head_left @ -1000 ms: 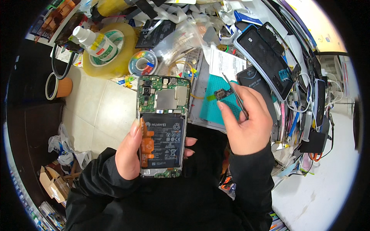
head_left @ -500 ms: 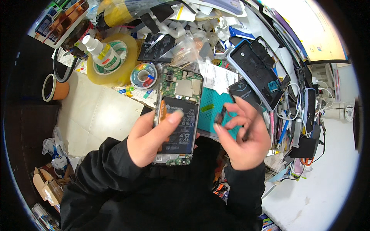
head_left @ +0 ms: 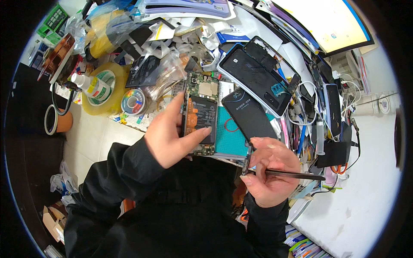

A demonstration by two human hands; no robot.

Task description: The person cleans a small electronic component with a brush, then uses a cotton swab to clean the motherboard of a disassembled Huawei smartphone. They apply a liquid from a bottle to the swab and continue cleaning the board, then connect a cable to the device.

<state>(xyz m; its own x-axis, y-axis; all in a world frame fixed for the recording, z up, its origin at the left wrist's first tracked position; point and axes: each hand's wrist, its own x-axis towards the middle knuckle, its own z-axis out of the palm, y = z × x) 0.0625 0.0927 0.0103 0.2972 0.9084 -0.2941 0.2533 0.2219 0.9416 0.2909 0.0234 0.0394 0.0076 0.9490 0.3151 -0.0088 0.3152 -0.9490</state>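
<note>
Phone shifted in my left hand, tweezers drawn back toward me

My left hand point(head_left: 170, 137) held the opened phone point(head_left: 200, 112), its back off and the battery and green board showing, thumb pressed across the battery face and fingers wrapped round the left edge; a second before, it had lain flat in that palm, lower and nearer to me. My right hand point(head_left: 270, 174) had come away from the far side of the bench and sat near my chest, closed on the dark tweezers point(head_left: 287, 173), which pointed out to the right. Whether the tips still pinched a small part, I could not tell. The teal mat point(head_left: 232, 137) and a black back cover point(head_left: 249, 114) lay just right of the phone.
</note>
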